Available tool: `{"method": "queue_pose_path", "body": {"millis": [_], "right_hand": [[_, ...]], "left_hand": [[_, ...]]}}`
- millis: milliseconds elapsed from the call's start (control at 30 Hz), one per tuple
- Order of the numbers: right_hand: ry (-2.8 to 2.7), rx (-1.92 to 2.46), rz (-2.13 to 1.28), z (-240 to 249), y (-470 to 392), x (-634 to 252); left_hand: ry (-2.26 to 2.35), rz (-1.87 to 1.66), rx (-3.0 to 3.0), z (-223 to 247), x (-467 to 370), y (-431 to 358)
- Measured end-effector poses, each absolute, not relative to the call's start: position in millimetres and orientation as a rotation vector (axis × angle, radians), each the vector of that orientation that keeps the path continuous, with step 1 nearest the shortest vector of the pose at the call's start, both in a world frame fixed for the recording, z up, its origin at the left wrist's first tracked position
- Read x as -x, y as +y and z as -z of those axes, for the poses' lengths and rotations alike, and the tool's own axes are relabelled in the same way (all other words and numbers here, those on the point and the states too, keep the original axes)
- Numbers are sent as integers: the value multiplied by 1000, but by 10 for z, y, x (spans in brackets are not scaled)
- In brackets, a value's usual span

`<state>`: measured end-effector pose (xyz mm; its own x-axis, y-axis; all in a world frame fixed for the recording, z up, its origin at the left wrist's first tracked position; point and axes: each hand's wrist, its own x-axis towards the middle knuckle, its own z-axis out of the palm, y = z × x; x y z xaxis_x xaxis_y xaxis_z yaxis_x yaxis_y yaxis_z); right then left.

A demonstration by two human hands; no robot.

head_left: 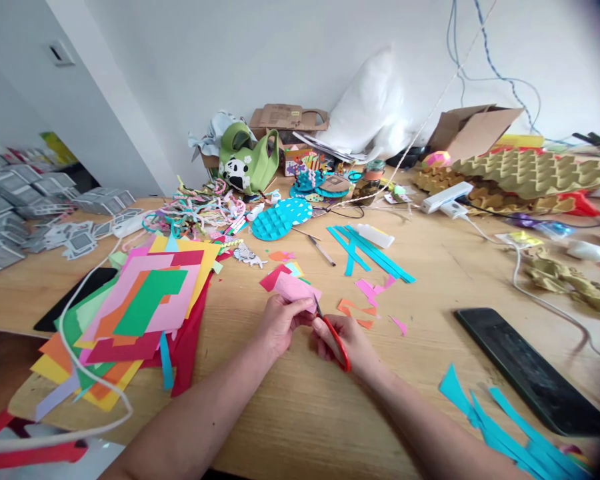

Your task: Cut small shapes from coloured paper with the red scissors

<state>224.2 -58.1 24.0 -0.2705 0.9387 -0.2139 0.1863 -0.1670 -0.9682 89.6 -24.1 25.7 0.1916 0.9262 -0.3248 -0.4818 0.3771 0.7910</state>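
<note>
My left hand (279, 325) pinches a piece of pink paper (294, 288) by its near edge, over the middle of the table. In my right hand (350, 340) is a pair of scissors with red handles (341, 348), its fingers wrapped around them. The dark blades reach up to the right edge of the pink paper; whether they are open or closed on it is hard to see. Just behind the paper lie small pieces of red paper (270, 279) and yellow paper. Orange paper scraps (356, 308) and pink paper scraps (373, 288) are scattered to the right.
A stack of coloured paper (190, 293) lies left. Blue strips (380, 257), a pen (321, 250) and blue discs (271, 225) lie farther back. At right are a black phone (525, 367), a power strip (445, 197) and egg trays (540, 170). A white cable (65, 313) loops at left.
</note>
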Motion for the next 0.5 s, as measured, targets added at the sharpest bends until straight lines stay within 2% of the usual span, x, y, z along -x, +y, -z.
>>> {"method": "queue_pose_path", "body": {"millis": [500], "right_hand": [[-1455, 1354, -1473, -244, -588, -2247]], "left_hand": [[891, -1077, -588, -263, -891, -234]]}}
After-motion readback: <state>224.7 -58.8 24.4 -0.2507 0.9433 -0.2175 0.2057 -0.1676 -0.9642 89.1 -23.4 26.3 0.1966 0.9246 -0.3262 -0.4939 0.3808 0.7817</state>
